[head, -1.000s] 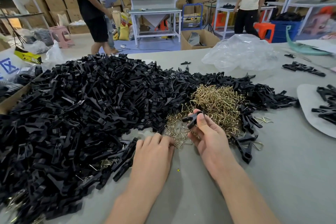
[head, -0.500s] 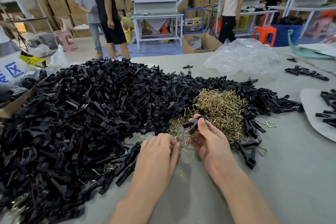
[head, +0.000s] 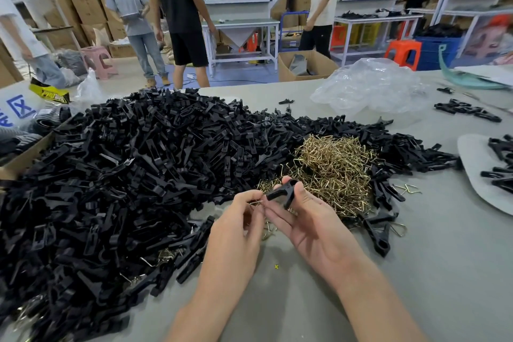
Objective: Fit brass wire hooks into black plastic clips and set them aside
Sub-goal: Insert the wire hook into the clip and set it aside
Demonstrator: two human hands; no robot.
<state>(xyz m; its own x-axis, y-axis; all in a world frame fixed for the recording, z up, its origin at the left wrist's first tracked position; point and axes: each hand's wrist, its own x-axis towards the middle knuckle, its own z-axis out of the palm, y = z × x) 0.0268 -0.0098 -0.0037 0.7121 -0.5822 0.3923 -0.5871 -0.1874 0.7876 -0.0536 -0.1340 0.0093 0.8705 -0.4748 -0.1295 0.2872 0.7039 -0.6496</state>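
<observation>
A big heap of black plastic clips (head: 133, 175) covers the left and middle of the grey table (head: 433, 272). To its right lies a mound of brass wire hooks (head: 333, 166). My right hand (head: 311, 225) holds one black clip (head: 281, 192) between thumb and fingers, just in front of the hook mound. My left hand (head: 238, 228) pinches a brass wire hook (head: 256, 202) at its fingertips, right beside the clip's left end. Whether hook and clip touch is unclear.
A crumpled clear plastic bag (head: 372, 86) lies at the back right. Loose clips (head: 466, 110) sit further right, and more on a grey sheet (head: 477, 178) at the right edge. A cardboard box (head: 25, 153) stands at the left. Several people stand beyond the table.
My left hand lifted off the table from the hook pile with a hook pinched in it and came up to the clip. My right hand turned palm-up, still holding the clip.
</observation>
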